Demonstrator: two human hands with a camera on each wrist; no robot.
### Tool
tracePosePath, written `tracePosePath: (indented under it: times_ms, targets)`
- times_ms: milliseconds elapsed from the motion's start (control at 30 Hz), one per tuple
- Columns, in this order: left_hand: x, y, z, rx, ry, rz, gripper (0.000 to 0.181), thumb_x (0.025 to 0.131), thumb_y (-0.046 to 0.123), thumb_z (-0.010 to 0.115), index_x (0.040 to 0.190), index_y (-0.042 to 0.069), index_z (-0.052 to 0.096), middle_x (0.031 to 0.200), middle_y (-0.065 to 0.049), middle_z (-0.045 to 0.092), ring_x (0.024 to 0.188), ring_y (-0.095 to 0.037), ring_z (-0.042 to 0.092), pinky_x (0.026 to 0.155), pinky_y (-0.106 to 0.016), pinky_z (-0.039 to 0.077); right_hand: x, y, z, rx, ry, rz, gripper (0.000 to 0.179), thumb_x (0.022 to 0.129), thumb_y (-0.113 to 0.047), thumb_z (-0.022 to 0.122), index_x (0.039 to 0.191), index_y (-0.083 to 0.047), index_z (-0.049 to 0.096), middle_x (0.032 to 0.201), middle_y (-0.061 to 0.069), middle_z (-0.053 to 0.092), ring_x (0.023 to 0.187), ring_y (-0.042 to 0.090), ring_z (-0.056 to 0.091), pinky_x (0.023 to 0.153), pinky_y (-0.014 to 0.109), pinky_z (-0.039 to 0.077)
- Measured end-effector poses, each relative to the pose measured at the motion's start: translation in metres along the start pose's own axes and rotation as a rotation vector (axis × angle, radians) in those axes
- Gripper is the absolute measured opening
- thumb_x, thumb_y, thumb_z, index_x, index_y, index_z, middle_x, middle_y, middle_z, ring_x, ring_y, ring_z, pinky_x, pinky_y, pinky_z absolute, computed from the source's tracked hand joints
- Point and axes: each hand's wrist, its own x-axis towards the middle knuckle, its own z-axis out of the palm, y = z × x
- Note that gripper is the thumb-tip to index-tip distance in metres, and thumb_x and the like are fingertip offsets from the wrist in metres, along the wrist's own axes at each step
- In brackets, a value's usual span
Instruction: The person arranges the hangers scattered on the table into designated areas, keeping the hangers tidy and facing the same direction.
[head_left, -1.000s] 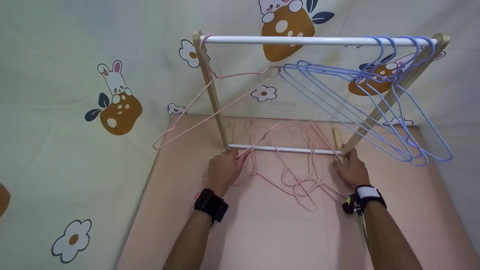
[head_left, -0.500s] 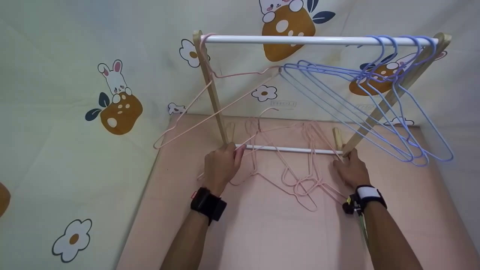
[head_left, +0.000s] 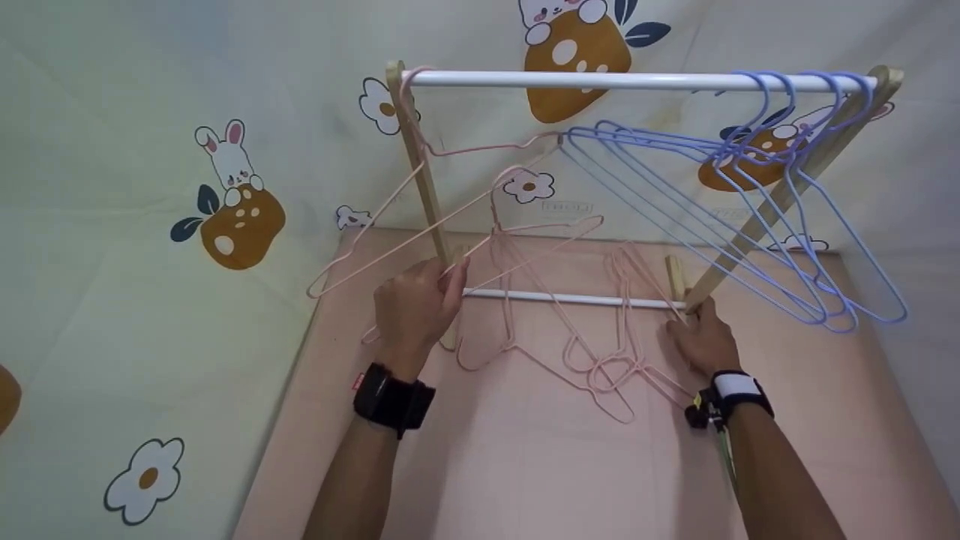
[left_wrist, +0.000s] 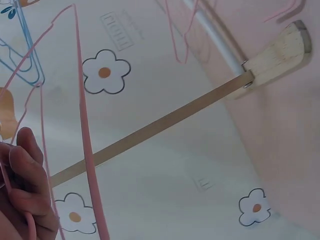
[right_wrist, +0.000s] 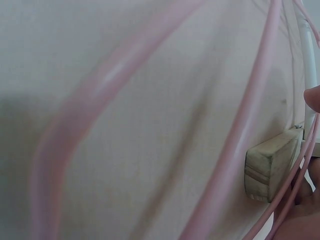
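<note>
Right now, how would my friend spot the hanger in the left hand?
Find the wooden-sided rack, then follow its left post down to the left hand. The thin pink hanger gripped there is the one. Unlike the pink neighbour just above, it isn't hooked over the top bar; that hand holds it.

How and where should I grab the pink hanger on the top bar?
I'd pinch the pink hanger at its lower left corner, from the left: that juts past the left post, while the right end seems near the blue hangers.
</note>
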Motion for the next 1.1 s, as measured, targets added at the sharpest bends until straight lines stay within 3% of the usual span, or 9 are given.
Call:
tracePosePath:
  times_ms: [333,567,867,1100]
  targets:
    - [0.028,0.003,-0.037,0.032,0.119,0.053,0.049,0.105,0.033,0.076,0.067,0.005,0.062,0.053,-0.003,0.042,0.046,-0.017,0.031,0.047,-0.031,0.02,-0.001,-0.001,0.002,0.014,-0.015,0.044,0.075,0.107,-0.038,0.062,0.164,-0.002,0.03,0.135,0.038,0.059,0.084,0.037,0.061,0.065,0.042,0.044]
    - [0.043,-0.001,-0.052,0.057,0.177,0.056,0.048,0.106,0.033,0.075,0.07,0.002,0.066,0.056,-0.008,0.049,0.047,-0.024,0.041,0.045,-0.035,0.028,-0.002,0.0,0.003,0.004,0.019,0.004,0.06,0.106,-0.036,0.062,0.147,-0.001,0.039,0.127,0.036,0.063,0.091,0.041,0.062,0.071,0.043,0.045]
    - [0.057,-0.002,-0.062,0.068,0.226,0.004,0.048,0.108,0.033,0.074,0.074,0.0,0.069,0.058,-0.011,0.052,0.044,-0.026,0.044,0.044,-0.036,0.031,-0.001,0.0,0.005,0.025,0.02,0.035,0.062,0.105,-0.036,0.062,0.15,-0.001,0.038,0.12,0.033,0.063,0.076,0.034,0.062,0.059,0.04,0.045]
    - [0.066,0.003,-0.062,0.084,0.221,-0.042,0.049,0.11,0.035,0.071,0.077,-0.001,0.073,0.06,-0.011,0.055,0.048,-0.026,0.044,0.048,-0.036,0.029,0.001,0.004,0.006,0.025,0.015,0.038,0.057,0.105,-0.037,0.062,0.143,-0.002,0.039,0.108,0.028,0.064,0.068,0.03,0.06,0.057,0.04,0.046]
